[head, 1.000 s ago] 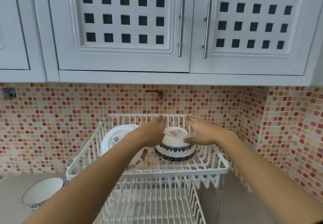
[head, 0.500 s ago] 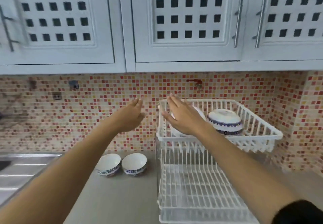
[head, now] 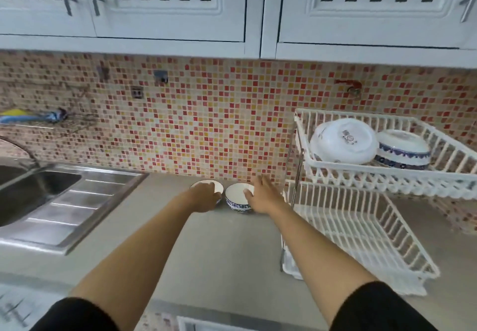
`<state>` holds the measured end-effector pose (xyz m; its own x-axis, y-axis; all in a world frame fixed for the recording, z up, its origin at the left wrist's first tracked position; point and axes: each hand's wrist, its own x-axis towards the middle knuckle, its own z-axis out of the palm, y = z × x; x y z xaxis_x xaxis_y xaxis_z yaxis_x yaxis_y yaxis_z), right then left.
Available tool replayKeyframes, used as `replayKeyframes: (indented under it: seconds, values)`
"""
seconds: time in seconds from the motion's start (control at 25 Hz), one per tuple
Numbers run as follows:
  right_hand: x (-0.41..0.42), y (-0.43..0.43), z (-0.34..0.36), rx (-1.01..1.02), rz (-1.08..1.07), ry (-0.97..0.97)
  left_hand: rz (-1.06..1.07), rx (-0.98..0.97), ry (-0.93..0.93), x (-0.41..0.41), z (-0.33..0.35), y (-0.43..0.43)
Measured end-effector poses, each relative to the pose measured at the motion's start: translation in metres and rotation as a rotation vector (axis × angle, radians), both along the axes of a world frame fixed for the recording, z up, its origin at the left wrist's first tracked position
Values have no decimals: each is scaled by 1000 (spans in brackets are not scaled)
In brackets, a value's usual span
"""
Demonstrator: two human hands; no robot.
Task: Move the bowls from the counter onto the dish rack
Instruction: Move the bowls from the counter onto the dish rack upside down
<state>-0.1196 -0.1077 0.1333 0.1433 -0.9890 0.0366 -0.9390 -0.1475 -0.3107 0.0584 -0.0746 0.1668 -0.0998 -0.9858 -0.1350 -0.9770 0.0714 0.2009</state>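
While the left hand curls its fingers over the near rim of the left bowl, seemingly gripping it though the contact itself is hidden behind the knuckles, the right hand lies alongside the right bowl with fingers spread and extended, thumb touching the rim and not yet closed on anything. Both bowls sit upright on the grey counter, just beside each other, directly beneath the fingertips and close to the tiled wall. Off to the right of the right hand stands the white dish rack; its upper tier already carries a large white bowl and a blue-patterned bowl, both upside down, and its lower tier looks bare. Judging by this, the step in hand is grasping the last two bowls. Next, the right hand needs to close on its rim, then each bowl must be lifted, carried rightward and turned over onto the rack.
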Motion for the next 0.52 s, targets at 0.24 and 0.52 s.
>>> replayKeyframes:
  seconds: [0.24, 0.52]
  values:
    - [-3, -51, -70, 51, -246, -181, 134, 42, 186, -8, -75, -51]
    - [0, -128, -135, 211, -532, -352, 265, 173, 371, -28, -129, -148]
